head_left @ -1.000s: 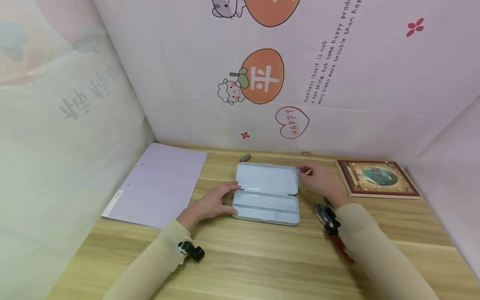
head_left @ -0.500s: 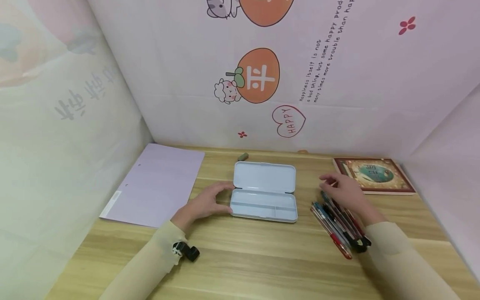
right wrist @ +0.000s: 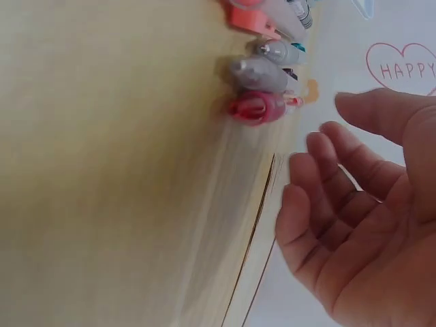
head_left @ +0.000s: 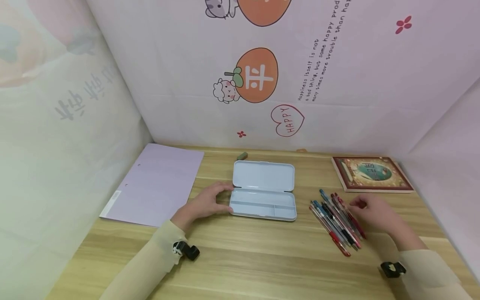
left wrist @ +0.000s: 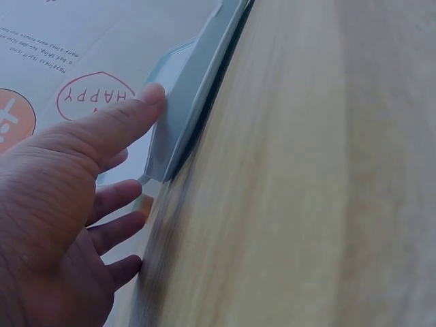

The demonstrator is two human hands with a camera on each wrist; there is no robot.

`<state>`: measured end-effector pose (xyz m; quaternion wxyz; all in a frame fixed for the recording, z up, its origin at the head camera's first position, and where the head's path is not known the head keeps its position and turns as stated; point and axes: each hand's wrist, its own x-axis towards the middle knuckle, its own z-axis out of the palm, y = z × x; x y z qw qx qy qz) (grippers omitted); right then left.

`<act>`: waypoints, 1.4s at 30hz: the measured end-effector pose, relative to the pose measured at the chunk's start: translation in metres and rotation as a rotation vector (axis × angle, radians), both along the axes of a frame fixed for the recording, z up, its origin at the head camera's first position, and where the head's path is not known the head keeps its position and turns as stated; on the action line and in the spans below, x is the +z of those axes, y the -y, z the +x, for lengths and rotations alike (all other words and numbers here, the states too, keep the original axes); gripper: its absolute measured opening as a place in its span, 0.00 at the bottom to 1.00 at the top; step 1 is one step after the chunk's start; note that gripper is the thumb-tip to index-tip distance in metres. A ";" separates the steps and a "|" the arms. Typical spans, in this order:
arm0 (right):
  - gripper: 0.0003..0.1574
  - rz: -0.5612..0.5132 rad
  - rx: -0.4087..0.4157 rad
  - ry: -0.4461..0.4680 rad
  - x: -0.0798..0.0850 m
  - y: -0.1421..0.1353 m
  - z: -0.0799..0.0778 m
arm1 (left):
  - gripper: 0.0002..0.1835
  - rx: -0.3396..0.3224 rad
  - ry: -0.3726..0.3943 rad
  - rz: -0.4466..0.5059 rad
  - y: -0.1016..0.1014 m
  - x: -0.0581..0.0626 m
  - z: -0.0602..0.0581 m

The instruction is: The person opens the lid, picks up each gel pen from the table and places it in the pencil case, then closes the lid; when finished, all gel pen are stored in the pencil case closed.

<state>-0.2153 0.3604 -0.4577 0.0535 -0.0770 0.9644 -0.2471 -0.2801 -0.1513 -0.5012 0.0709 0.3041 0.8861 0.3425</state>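
Note:
A light blue pencil case (head_left: 263,176) lies on the table with its lid folded back. Its lower tray has divided compartments and nothing in them. My left hand (head_left: 204,204) is at the case's left end, thumb and fingers spread. In the left wrist view the thumb of the left hand (left wrist: 68,177) touches the case wall (left wrist: 194,102). Right of the case lies a bunch of pens (head_left: 335,221) with red, blue and black parts. My right hand (head_left: 376,212) is just right of them, holding nothing. In the right wrist view its fingers are loosely bent near the pen ends (right wrist: 262,75).
A purple folder (head_left: 161,183) lies at the left. At the back right is a book (head_left: 373,174) with a brown cover. Behind the case's lid sits a small green eraser-like block (head_left: 242,156). Printed cloth walls (head_left: 187,83) bound the table at the back and sides.
My right hand has moved from the lid's right edge across the pens to their right side, uncovering them. The left hand has stayed at the case's left end. The head view has shifted slightly.

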 end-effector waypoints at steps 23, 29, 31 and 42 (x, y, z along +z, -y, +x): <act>0.21 0.031 -0.049 0.142 -0.006 -0.003 0.016 | 0.44 0.009 0.039 -0.030 -0.003 -0.004 0.002; 0.20 -0.012 -0.079 0.158 -0.006 0.002 0.015 | 0.46 0.026 0.047 -0.045 0.000 -0.004 0.002; 0.20 -0.022 -0.095 0.168 -0.005 0.003 0.015 | 0.46 0.026 0.050 -0.049 0.000 -0.003 0.002; 0.19 -0.080 -0.131 0.205 -0.006 0.005 0.016 | 0.45 0.024 0.066 -0.050 0.000 -0.001 0.002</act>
